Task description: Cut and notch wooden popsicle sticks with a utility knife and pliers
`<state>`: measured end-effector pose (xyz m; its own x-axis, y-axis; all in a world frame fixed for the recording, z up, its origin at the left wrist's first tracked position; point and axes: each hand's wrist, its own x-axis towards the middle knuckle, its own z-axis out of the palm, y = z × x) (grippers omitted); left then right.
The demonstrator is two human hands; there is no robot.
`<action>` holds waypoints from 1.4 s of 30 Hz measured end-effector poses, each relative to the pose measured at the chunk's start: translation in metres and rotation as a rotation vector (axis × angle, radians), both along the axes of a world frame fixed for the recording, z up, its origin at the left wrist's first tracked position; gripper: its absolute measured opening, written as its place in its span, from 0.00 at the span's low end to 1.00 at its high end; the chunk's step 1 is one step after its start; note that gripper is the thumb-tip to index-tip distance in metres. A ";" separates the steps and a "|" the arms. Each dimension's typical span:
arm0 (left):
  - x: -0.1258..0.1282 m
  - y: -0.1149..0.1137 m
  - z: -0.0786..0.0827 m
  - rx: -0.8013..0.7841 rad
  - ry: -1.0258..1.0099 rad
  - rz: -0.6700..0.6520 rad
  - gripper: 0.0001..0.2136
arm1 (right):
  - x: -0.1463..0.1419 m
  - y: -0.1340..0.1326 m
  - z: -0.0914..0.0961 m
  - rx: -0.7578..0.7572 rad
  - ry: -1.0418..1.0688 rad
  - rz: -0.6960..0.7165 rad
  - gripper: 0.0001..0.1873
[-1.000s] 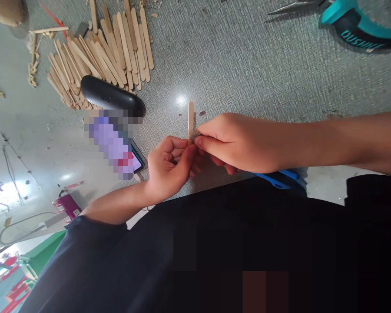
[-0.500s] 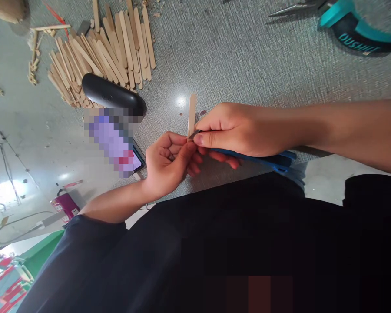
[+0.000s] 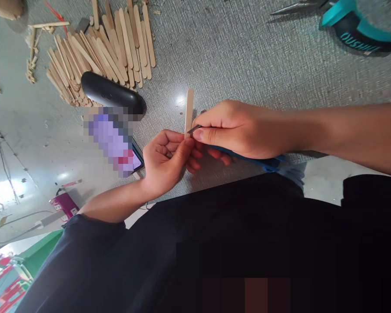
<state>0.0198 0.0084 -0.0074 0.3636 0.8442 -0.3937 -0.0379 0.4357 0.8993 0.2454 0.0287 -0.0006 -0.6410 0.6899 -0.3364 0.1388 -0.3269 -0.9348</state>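
Note:
My left hand (image 3: 167, 161) pinches the lower end of a wooden craft stick (image 3: 189, 108) between thumb and fingers. The stick stands out upward in the picture, its rounded end free. Wrapped round blue-handled pliers (image 3: 260, 161), my right hand (image 3: 234, 128) lies just right of the left one. The dark metal tip of the pliers touches the stick close to my left fingertips; whether the jaws are closed on it cannot be made out. Most of the handles are hidden under my right palm.
A heap of craft sticks (image 3: 117, 48) lies at the upper left, beside a black oblong case (image 3: 112, 93) and a phone (image 3: 114, 141). Teal-and-black pliers (image 3: 355, 30) rest at the upper right. Bound stick pieces (image 3: 33, 52) and a purple box (image 3: 64, 205) are farther left.
Both hands have shifted slightly left and up with the stick. The pliers' tip sits a little higher, and their blue handles show less below my right hand.

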 end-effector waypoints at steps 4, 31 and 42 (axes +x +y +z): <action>0.001 0.001 0.002 0.022 -0.005 -0.005 0.28 | 0.000 -0.001 0.007 0.044 -0.091 0.018 0.21; 0.002 0.003 0.004 0.036 -0.032 -0.006 0.27 | 0.007 0.001 -0.003 -0.096 0.076 0.075 0.26; -0.001 0.002 0.006 0.026 0.026 -0.037 0.28 | 0.005 0.008 -0.007 -0.117 0.096 -0.032 0.28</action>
<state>0.0190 0.0101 -0.0012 0.3850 0.8403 -0.3817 0.0016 0.4129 0.9108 0.2506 0.0371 -0.0072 -0.6524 0.6702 -0.3537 0.0381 -0.4372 -0.8986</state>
